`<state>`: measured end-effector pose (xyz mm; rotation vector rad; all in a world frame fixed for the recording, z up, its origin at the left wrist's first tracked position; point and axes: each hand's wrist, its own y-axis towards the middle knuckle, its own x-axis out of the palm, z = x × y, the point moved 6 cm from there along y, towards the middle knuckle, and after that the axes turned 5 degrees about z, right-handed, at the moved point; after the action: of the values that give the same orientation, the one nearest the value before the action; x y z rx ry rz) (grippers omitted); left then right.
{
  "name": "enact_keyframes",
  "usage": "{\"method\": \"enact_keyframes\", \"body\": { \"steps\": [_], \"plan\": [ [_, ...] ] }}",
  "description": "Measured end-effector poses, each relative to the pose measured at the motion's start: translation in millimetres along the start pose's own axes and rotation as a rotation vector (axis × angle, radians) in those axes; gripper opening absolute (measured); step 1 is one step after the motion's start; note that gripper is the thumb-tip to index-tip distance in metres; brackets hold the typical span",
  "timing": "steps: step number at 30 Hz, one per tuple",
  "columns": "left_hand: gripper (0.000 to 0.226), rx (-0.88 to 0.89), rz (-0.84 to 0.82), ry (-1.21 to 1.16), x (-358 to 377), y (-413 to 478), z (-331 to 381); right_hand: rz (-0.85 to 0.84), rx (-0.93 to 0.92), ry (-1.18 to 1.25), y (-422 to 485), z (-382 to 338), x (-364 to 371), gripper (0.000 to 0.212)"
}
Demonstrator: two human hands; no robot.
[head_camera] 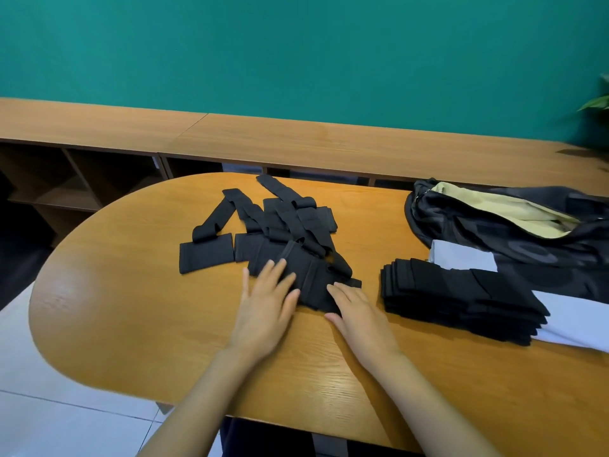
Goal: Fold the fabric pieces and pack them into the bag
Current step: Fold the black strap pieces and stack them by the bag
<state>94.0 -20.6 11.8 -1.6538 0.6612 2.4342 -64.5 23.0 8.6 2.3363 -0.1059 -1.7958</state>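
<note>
Bare left hand (pixel 263 313), right hand (pixel 361 313).

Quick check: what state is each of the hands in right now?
Left hand: open, fingers straight, pressing flat on the black fabric piece.
Right hand: open, fingers straight, resting on the same piece's near edge.

The left hand (pixel 267 308) and right hand (pixel 357 313) are held side by side, palms turned down, fingers stretched straight and slightly spread, thumbs angled inward
</note>
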Motion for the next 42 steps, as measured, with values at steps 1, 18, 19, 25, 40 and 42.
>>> {"method": "enact_keyframes", "body": {
  "steps": [1,18,19,25,40,42],
  "plan": [
    [0.078,0.020,-0.066,-0.004,5.9,-8.2,7.3,0.023,-0.039,-0.047,0.6,0.6,-0.5,0.055],
    [0.058,-0.118,-0.171,0.002,28.9,-6.2,13.7,0.125,-0.257,-0.152,-95.2,-2.6,-5.5,0.044],
    [0.058,-0.110,-0.168,-0.010,28.4,-7.7,14.9,0.138,-0.261,-0.142,-99.0,-2.0,-7.3,0.038],
    [0.064,0.043,-0.148,-0.235,15.9,-49.9,39.4,0.043,-0.188,-0.085,-106.4,11.5,-6.2,0.050],
    [0.087,0.278,-0.224,-0.276,13.4,-96.4,48.3,-0.167,-0.095,0.135,-112.2,37.4,-14.6,0.069],
    [0.082,0.316,-0.190,-0.243,13.4,-97.1,49.9,-0.167,-0.088,0.177,-113.9,38.6,-14.9,0.070]
  ]
}}
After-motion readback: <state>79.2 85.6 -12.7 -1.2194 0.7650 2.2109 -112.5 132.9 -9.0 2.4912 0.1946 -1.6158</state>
